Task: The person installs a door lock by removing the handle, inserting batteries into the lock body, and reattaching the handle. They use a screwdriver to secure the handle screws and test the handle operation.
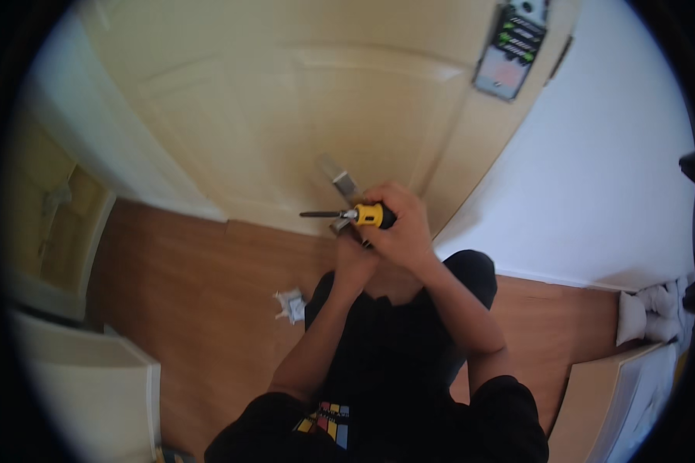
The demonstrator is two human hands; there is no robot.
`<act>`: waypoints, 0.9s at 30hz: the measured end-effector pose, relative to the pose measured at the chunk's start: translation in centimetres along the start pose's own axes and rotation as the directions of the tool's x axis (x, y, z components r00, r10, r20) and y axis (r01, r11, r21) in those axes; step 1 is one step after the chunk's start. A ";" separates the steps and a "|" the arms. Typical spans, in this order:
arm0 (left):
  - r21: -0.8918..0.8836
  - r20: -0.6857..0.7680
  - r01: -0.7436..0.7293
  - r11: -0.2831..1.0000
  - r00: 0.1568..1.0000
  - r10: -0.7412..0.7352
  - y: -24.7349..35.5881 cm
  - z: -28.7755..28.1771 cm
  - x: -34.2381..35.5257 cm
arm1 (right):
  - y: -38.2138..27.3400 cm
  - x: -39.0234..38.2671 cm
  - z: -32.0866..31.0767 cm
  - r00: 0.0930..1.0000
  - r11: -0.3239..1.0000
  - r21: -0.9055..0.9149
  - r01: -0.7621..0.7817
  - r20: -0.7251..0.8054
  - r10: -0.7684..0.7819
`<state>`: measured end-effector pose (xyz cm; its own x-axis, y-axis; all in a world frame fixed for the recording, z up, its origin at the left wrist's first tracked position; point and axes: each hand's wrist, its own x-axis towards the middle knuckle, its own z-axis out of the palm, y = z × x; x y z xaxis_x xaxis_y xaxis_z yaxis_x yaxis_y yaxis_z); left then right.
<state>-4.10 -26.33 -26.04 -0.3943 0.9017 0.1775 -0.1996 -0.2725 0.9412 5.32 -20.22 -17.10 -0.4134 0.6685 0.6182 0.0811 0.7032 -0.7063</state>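
My right hand (pixel 406 228) is closed round the yellow and black handle of a screwdriver (pixel 370 215). Its dark shaft points left, in front of the door. Just below, my left hand (pixel 354 261) is closed on a silver metal piece (pixel 340 224), mostly covered by my fingers. A flat silver bar (pixel 338 176), lever-like in shape, slants up and left beyond both hands. Whether it joins the piece in my left hand cannot be made out. Behind them stands a cream panelled door (pixel 363 100).
A plate with black and green markings (pixel 511 54) is at the door's upper right, near a white wall (pixel 594 154). A crumpled white item (pixel 290 305) lies on the wooden floor (pixel 201 285). Pale cushion-like things (pixel 642 315) lie at right; a cream cabinet (pixel 93 393) stands lower left.
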 end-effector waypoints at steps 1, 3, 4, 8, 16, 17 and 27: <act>0.015 -0.058 0.040 0.999 0.998 -0.039 -1.8 0.6 0.3 | 1.6 -0.1 0.0 0.997 1.000 -0.006 -0.022 0.071 0.022; -0.030 -0.190 0.064 0.998 0.979 -0.069 -5.6 1.8 0.5 | 3.9 -0.8 0.5 0.976 0.995 -0.046 -0.089 0.196 0.096; 0.013 -0.261 0.085 0.996 0.962 -0.078 -7.5 2.5 0.6 | 4.8 -0.8 0.7 0.958 0.990 -0.082 -0.115 0.256 0.133; -0.205 -0.425 0.260 0.944 0.845 -0.325 -15.3 2.5 2.4 | 7.5 0.1 1.4 0.906 0.979 -0.190 -0.068 0.398 0.140; -0.336 -0.489 0.543 0.769 0.597 -0.636 -32.2 -1.1 1.6 | 11.3 4.1 -9.3 0.793 0.902 -0.419 -0.099 0.514 0.326; -0.369 -0.489 0.574 0.731 0.549 -0.678 -34.3 -1.1 1.4 | 12.6 4.0 -11.0 0.772 0.898 -0.427 -0.102 0.535 0.342; -0.521 -0.456 0.716 0.465 0.227 -0.860 -44.6 -3.2 -0.4 | 32.9 -15.4 -17.3 0.284 0.508 -0.326 -0.797 0.541 0.792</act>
<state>2.14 -15.60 -69.02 -0.3269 0.2864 -0.9006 -0.8423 0.3439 0.4151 30.03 -3.15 -43.88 -0.5435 0.6157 -0.5706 0.6666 -0.0965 -0.7391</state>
